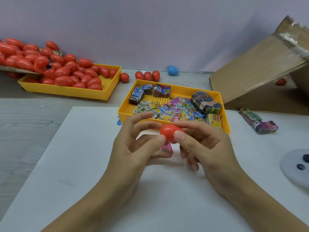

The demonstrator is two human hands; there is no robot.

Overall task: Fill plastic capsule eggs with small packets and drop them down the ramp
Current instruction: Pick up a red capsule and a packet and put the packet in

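Observation:
A red capsule egg (168, 132) is held over the white sheet between both hands. My left hand (133, 148) touches the egg's left side with thumb and fingertips, and a small pink packet (167, 149) is tucked under its lower fingers. My right hand (205, 144) pinches the egg's right side with thumb and forefinger. Just behind the hands, a yellow tray (224, 118) holds several loose colourful packets and banded bundles. The cardboard ramp (254, 67) slopes up at the right.
A second yellow tray (66, 92) at the back left is heaped with red eggs. Three red eggs (148, 75) and a blue egg (173, 70) lie by the wall. Packet bundles (260, 123) lie right of the tray, and a grey disc (296, 166) sits at the right edge.

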